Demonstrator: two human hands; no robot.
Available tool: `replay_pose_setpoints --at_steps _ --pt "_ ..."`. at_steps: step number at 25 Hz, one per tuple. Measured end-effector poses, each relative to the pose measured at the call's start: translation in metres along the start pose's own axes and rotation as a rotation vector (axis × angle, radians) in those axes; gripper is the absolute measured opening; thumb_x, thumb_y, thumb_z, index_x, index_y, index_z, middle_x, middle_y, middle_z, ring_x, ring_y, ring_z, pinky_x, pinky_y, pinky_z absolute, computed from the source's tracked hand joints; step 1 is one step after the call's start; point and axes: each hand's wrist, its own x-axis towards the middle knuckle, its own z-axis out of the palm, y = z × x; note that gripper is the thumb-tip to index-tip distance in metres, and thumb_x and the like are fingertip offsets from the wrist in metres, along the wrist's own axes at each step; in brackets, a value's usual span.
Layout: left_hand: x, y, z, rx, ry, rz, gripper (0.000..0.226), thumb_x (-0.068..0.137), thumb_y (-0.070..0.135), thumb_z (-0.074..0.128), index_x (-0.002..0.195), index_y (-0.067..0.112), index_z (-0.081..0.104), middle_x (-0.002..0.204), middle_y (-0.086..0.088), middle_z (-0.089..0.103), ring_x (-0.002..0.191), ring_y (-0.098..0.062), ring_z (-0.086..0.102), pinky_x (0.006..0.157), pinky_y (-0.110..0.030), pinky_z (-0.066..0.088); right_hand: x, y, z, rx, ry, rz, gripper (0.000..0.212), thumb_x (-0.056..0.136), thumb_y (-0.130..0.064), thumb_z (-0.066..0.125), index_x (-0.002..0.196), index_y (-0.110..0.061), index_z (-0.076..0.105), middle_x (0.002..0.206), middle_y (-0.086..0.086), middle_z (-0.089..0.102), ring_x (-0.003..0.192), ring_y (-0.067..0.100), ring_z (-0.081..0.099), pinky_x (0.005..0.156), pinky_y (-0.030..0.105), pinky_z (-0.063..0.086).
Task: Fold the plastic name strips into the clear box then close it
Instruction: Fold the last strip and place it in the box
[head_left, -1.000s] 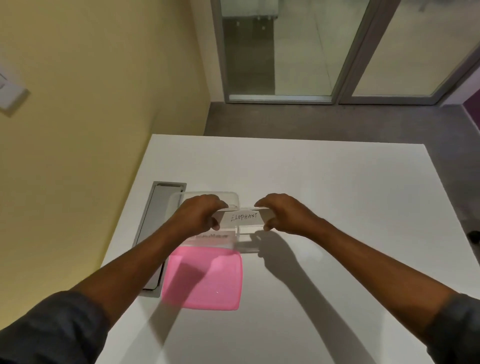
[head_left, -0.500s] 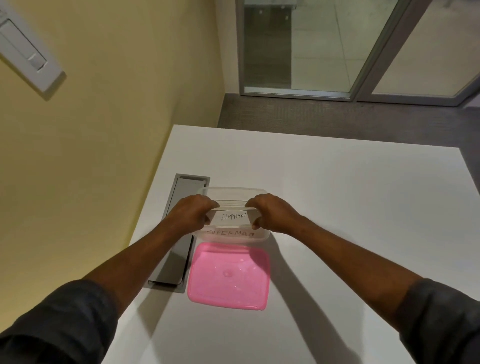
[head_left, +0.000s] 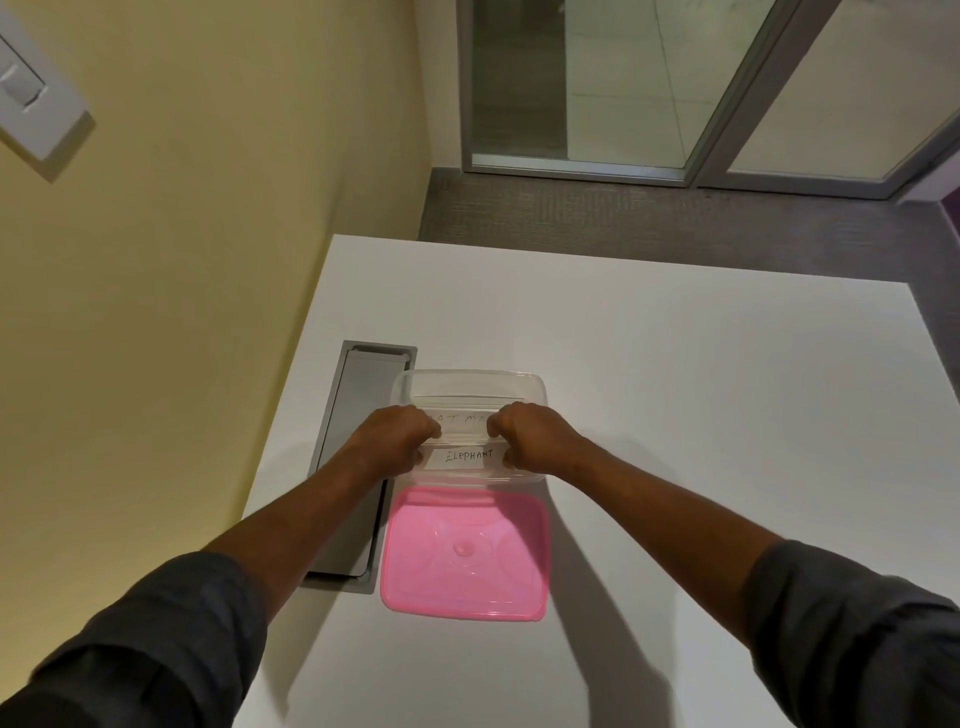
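A clear plastic box (head_left: 470, 383) stands open on the white table (head_left: 675, 415). Its pink lid (head_left: 465, 556) lies flat just in front of it. My left hand (head_left: 397, 434) and my right hand (head_left: 527, 434) are both inside the box's near half, each pinching one end of a white name strip marked ELEPHANT (head_left: 467, 457). Another strip with letters reading BATMA (head_left: 464, 419) lies in the box just behind it, between my knuckles. The strip ends are hidden under my fingers.
A grey metal cable hatch (head_left: 358, 457) is set into the table left of the box, under my left forearm. A yellow wall runs along the table's left edge. Beyond the far edge are grey carpet and a glass door.
My hands have carried the ELEPHANT strip from beside and above the box down into it, and have come closer together. A second lettered strip now shows behind it.
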Motion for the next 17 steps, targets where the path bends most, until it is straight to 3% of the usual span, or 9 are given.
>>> replay_pose_setpoints --at_steps 9,12,15,17 --pt "0.012 0.0 0.013 0.0 0.001 0.043 0.048 0.085 0.013 0.084 0.131 0.019 0.074 0.129 -0.006 0.075 0.117 -0.027 0.07 0.091 -0.037 0.053 0.01 0.005 0.014 -0.022 -0.021 -0.032 0.037 0.076 -0.008 0.079 0.112 -0.008 0.07 0.113 0.01 0.072 0.103 0.034 0.07 0.078 0.04 0.061" --pt "0.008 -0.005 0.008 -0.11 0.036 0.055 0.054 0.08 0.014 0.09 0.132 0.016 0.073 0.127 -0.007 0.076 0.115 -0.027 0.071 0.094 -0.041 0.058 0.009 0.003 0.012 -0.002 -0.007 -0.022 0.044 0.076 -0.013 0.084 0.118 -0.01 0.069 0.117 0.009 0.072 0.106 0.032 0.07 0.08 0.042 0.061" --pt "-0.006 -0.005 -0.001 -0.464 0.317 -0.009 0.04 0.08 0.016 0.093 0.118 0.013 0.08 0.107 -0.006 0.083 0.093 -0.019 0.077 0.086 -0.041 0.064 0.003 0.002 0.003 0.147 0.083 0.016 0.049 0.08 -0.02 0.088 0.126 -0.012 0.071 0.124 0.008 0.073 0.112 0.029 0.07 0.089 0.042 0.059" --pt "-0.026 0.002 -0.007 -0.746 0.572 -0.215 0.02 0.087 0.019 0.088 0.106 0.015 0.083 0.092 0.001 0.082 0.081 -0.009 0.076 0.078 -0.023 0.063 -0.008 0.002 -0.006 0.358 0.212 0.07 0.037 0.087 -0.019 0.085 0.122 -0.012 0.074 0.116 0.007 0.076 0.104 0.026 0.073 0.09 0.041 0.06"
